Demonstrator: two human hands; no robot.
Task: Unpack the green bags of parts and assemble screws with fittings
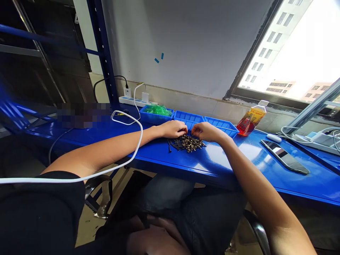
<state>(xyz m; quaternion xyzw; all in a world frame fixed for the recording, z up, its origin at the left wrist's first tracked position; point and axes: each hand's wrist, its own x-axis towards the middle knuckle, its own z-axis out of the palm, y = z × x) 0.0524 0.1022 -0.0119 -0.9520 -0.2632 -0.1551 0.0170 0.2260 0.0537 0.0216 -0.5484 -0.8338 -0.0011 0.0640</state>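
Note:
On the blue table lies a pile of small dark and brass-coloured metal pieces that look like screws point(190, 143), with a few long ones loose at its left side. My left hand point(174, 129) rests at the far left edge of the pile, its fingers curled closed. Across from it, my right hand point(205, 131) bends down over the far right part of the pile with thumb and fingers pinched together. What either hand has between its fingertips is too small to make out. Just behind the hands stand two blue trays, a middle one point(188, 116) and a right one point(221, 124).
A third blue tray point(145, 117) holds green plastic bags point(158, 110). A drink bottle point(251, 118) and a phone point(285, 157) are to the right. A white cable point(138, 141) hangs across my left arm from a power strip point(123, 100) by the wall.

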